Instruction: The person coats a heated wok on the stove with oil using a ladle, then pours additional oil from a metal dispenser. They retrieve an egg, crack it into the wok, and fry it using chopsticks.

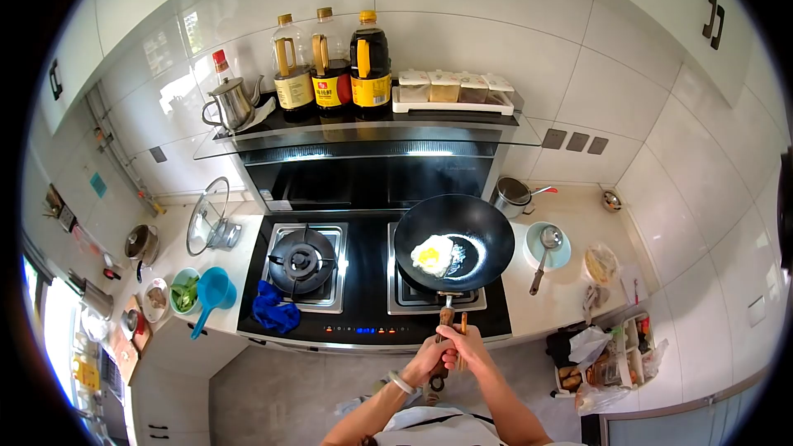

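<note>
A black wok (450, 219) sits over the right burner, holding a fried egg (432, 257) with a yellow yolk and white edges. My left hand (424, 363), with a pale band at the wrist, is closed around the wok's wooden handle (446, 315). Close against it, my right hand (467, 345) grips a pair of wooden chopsticks (463, 324), which point up toward the wok. The right fingers overlap the handle area; whether they also hold the handle I cannot tell.
Left of the wok is a bare burner (301, 260) with a blue cloth (275, 307) beside it. A blue ladle-like scoop (216, 287) and a bowl of greens (184, 291) stand further left. To the right, a metal ladle (541, 268) rests in a pale bowl (558, 258). Bottles (330, 74) line the shelf.
</note>
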A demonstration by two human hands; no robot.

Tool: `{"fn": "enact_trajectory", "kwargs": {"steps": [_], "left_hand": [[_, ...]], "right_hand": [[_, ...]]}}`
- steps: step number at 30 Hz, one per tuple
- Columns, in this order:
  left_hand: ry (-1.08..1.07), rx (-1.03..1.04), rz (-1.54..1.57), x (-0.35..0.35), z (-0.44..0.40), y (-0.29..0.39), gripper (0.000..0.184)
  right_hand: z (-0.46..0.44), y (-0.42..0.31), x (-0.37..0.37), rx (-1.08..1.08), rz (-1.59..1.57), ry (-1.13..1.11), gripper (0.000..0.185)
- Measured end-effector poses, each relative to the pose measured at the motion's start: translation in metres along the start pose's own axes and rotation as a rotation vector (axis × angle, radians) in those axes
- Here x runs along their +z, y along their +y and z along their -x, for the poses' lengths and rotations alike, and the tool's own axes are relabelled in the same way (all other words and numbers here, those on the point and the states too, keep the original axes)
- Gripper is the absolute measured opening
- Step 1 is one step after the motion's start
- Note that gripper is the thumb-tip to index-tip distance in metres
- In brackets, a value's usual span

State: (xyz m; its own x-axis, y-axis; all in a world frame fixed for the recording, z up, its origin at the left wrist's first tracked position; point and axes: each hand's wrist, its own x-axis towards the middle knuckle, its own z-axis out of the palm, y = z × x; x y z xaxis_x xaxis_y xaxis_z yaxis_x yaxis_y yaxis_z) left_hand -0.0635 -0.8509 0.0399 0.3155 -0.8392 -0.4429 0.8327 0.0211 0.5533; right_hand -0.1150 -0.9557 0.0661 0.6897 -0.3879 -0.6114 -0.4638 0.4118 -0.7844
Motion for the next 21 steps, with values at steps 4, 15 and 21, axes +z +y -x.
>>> {"fn": "enact_trajectory", "kwargs": {"steps": [4, 15, 21], "left_hand": [[0.111, -0.004, -0.132, 0.005, 0.006, 0.006, 0.006], [0.175, 0.136, -0.421, -0.037, 0.011, -0.024, 0.006], [0.069, 0.16, -0.297, -0.059, -0.008, -0.046, 0.01]], "right_hand": [[0.003, 0.002, -0.004, 0.04, -0.114, -0.131, 0.027], [-0.03, 0.066, 0.001, -0.084, -0.182, -0.411, 0.037], [-0.037, 0.078, -0.001, -0.288, -0.03, -0.262, 0.033]]}}
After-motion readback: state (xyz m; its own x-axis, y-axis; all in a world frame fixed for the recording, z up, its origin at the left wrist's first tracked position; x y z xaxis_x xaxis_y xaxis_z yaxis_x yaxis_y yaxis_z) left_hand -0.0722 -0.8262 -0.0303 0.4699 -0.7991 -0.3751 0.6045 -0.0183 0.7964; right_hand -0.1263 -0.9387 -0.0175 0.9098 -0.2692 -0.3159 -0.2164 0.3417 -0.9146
